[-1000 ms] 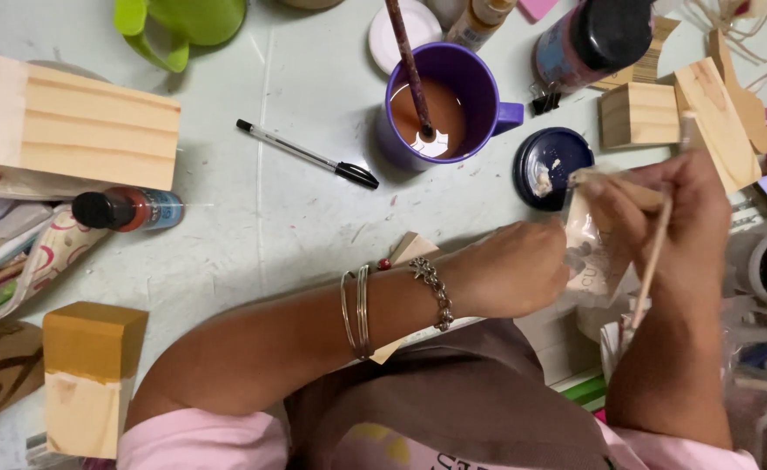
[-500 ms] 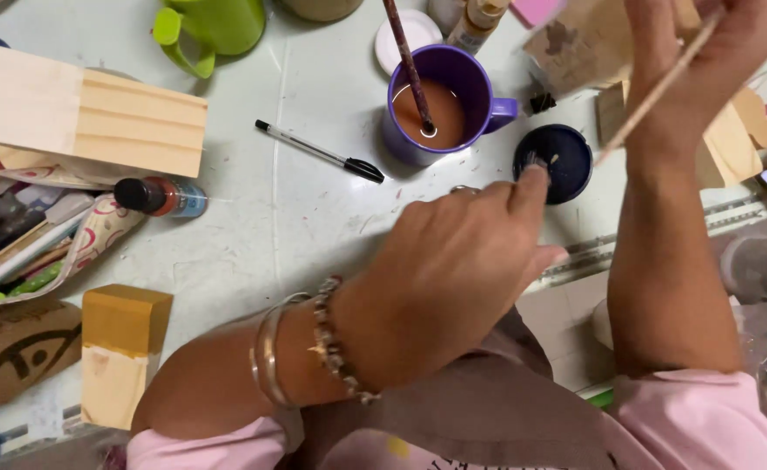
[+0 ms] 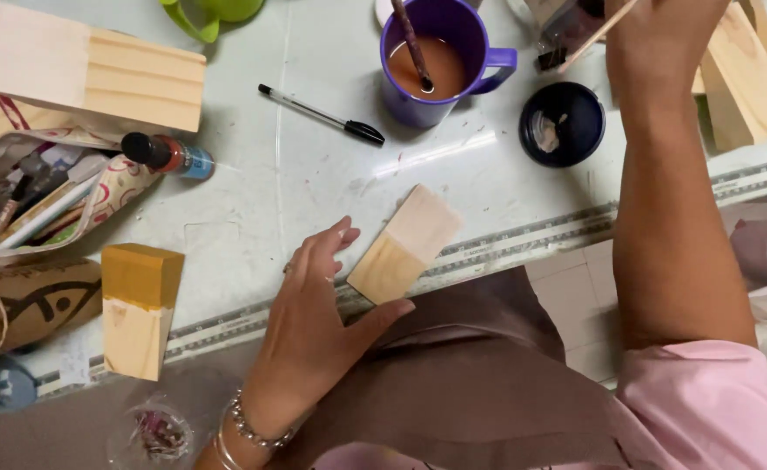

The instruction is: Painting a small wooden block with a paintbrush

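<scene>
My left hand (image 3: 318, 300) rests on the table's near edge, fingers spread, with its thumb touching a small flat wooden piece (image 3: 403, 245) whose far half is painted pale. My right hand (image 3: 662, 39) is raised at the far right and grips a thin wooden paintbrush (image 3: 597, 33), its dark bristles close to a jar at the top edge. Below that hand lies a round dark lid (image 3: 562, 124) with a smear of paint inside.
A purple mug (image 3: 436, 61) of brown water holds a brush. A black pen (image 3: 322, 115) lies left of it. A large wooden block (image 3: 92, 70), a paint bottle (image 3: 168, 155), a pencil pouch (image 3: 44, 200) and a yellow-topped block (image 3: 138, 309) stand on the left. More wooden pieces (image 3: 745, 78) at right.
My left hand has drawn back from the dark lid to the table's near edge, uncovering the flat wooden piece. My right hand stays raised with the brush.
</scene>
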